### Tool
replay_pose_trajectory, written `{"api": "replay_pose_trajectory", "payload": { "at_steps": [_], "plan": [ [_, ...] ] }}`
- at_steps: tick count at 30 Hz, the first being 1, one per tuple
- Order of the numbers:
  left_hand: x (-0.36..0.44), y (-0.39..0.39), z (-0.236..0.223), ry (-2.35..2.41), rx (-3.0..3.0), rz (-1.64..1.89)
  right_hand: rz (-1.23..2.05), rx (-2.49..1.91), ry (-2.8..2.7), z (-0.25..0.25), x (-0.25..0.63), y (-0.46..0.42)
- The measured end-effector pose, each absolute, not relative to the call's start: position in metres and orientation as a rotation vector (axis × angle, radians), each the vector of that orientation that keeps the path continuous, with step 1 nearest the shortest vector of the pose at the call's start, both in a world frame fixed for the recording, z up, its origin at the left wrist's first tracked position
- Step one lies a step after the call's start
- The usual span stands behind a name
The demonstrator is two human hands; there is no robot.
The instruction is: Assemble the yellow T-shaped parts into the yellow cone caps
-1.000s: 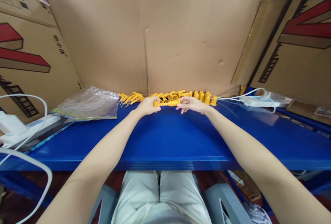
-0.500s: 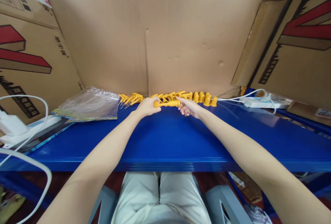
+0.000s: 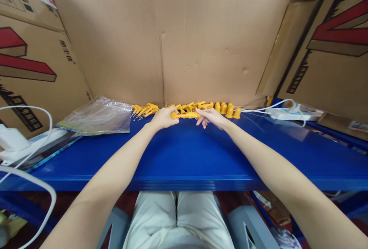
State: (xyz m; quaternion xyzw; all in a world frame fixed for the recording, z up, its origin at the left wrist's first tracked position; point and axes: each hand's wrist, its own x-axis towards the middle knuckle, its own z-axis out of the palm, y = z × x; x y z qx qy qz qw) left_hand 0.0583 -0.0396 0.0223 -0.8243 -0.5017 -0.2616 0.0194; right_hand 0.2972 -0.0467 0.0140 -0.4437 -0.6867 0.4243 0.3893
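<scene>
My left hand [image 3: 165,117] is closed around the left part of a long yellow plastic piece [image 3: 189,115], whose rounded end [image 3: 174,115] shows beside the thumb. The piece lies level just above the blue tabletop. At its right end, my right hand [image 3: 211,117] pinches with thumb and forefinger, the other fingers hanging loosely below. Behind the hands lie several yellow parts [image 3: 202,105]. Left of my left hand are yellow-handled pieces with metal spirals, like corkscrews [image 3: 145,109]. Several yellow caps [image 3: 229,111] stand upright to the right of my right hand.
A clear plastic bag [image 3: 97,116] lies on the blue table [image 3: 189,153] at left. White power strips sit at the left [image 3: 34,145] and right [image 3: 293,113], with cables. A cardboard sheet [image 3: 212,45] stands behind, and printed cartons flank both sides.
My left hand has kept its hold almost unmoved. The right hand's fingers curled in half a second ago and have loosened again at the right end of the yellow piece.
</scene>
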Motion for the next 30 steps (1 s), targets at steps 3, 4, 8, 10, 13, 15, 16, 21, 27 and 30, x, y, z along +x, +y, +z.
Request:
{"api": "replay_pose_trajectory", "payload": {
  "at_steps": [3,4,8,10,13,15,16,21,27,30],
  "plan": [
    [0.059,-0.04,0.023,-1.54,-2.547,-0.8,1.133,-1.242,-1.636,0.012,0.292,-0.046],
    [0.059,-0.04,0.022,-1.539,-2.549,-0.798,1.148,-1.266,-1.598,0.011,0.291,-0.046],
    [0.058,-0.038,0.021,-1.53,-2.55,-0.802,1.18,-1.295,-1.503,0.011,0.288,-0.045],
    [0.058,-0.038,0.022,-1.534,-2.55,-0.805,1.197,-1.309,-1.481,0.012,0.287,-0.045],
    [0.058,-0.041,0.024,-1.536,-2.567,-0.801,1.227,-1.344,-1.469,0.012,0.286,-0.048],
    [0.057,-0.042,0.025,-1.539,-2.573,-0.801,1.235,-1.356,-1.474,0.013,0.285,-0.049],
    [0.057,-0.042,0.025,-1.541,-2.573,-0.804,1.23,-1.354,-1.48,0.013,0.284,-0.049],
    [0.054,-0.038,0.024,-1.535,-2.573,-0.799,1.177,-1.349,-1.515,0.012,0.283,-0.05],
    [0.051,-0.036,0.023,-1.603,-2.547,-0.749,1.187,-1.363,-1.583,0.017,0.285,-0.054],
    [0.05,-0.036,0.024,-1.631,-2.556,-0.744,1.204,-1.258,-1.625,0.016,0.289,-0.054]
  ]
}}
